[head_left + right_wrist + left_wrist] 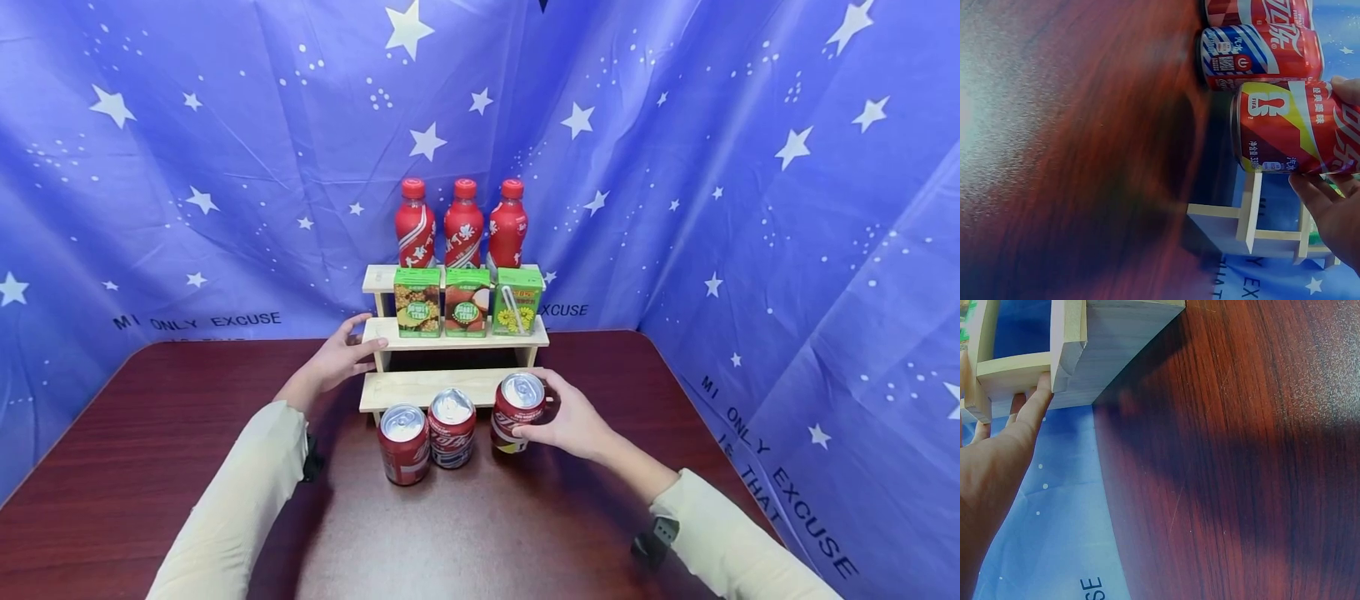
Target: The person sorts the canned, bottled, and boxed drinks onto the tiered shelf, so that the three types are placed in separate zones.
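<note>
A three-tier wooden display rack point(450, 388) stands on the table. My left hand point(339, 360) grips its left end at the middle tier, the thumb over the front edge and the fingers at the side support. In the left wrist view, fingertips touch the wooden crosspiece point(1016, 372). My right hand point(573, 419) holds a red soda can point(1279, 128) between thumb and fingers, raised off the table before the bottom tier's right end. Two more red cans, one left point(405, 458) and one nearer the middle point(452, 442), stand on the table before the rack.
Three red bottles point(463, 233) stand on the top tier. Three green drink cartons point(467, 312) line the middle tier. A blue star-patterned curtain point(300, 167) surrounds the back and sides of the dark red wooden table point(420, 542).
</note>
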`<state>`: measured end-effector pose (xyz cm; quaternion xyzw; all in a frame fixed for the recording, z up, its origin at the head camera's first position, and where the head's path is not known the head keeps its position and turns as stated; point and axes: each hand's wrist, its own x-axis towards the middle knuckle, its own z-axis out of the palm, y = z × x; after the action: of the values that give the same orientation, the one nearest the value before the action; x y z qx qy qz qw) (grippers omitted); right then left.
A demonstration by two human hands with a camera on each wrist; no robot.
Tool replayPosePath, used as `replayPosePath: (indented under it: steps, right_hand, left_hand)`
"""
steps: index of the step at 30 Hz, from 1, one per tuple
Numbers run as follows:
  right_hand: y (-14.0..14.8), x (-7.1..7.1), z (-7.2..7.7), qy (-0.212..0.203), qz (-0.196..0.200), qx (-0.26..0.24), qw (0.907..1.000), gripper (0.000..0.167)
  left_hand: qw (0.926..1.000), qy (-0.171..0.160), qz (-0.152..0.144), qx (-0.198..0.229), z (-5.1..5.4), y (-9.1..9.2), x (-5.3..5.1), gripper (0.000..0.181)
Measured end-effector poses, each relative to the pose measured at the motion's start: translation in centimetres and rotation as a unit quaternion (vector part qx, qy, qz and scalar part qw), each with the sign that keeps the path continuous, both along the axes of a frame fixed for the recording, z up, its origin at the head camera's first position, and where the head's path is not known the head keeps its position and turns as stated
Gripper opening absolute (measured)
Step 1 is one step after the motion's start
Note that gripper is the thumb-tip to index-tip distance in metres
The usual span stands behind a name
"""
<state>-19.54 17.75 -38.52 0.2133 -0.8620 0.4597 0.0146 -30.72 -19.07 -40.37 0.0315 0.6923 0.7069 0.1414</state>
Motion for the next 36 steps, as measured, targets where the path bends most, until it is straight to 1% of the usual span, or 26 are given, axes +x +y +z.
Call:
replayPosePath:
  steps: [5, 8, 16, 24, 31, 36]
  right_hand:
    - [-0.2, -0.6, 0.4, 0.001, -0.013, -0.007, 0.9999, 0.076]
    - [-0.5, -1.1, 0.7, -0.013, -0.021, -0.018, 0.9995, 0.077]
    - [-1.5, -2.5, 2.2, -0.011, -0.022, -0.04, 0.9989, 0.076]
    - [-2.9, -3.2, 3.4, -0.029, -0.051, -0.016, 0.9981, 0.079]
    - [-4.3, -4.1, 3.6, -0.031, -0.067, -0.004, 0.9973, 0.081]
    - [-5.2, -4.6, 3.5, -0.041, -0.059, -0.018, 0.9973, 0.082]
  left_hand:
    - [1.0, 0.001, -0.001, 0.0, -0.1, 0.1, 0.0, 0.078]
    - [1.0, 0.002, 0.001, 0.0, -0.1, 0.0, 0.1, 0.077]
    - [1.0, 0.005, 0.005, 0.0, 0.0, -0.2, -0.1, 0.076]
    - [1.0, -0.004, 0.006, -0.002, -0.3, 0.2, -0.2, 0.076]
    - [1.0, 0.0, 0.008, -0.002, -0.4, 0.1, -0.2, 0.076]
    - [1.0, -0.001, 0.009, 0.001, -0.5, 0.0, -0.2, 0.076]
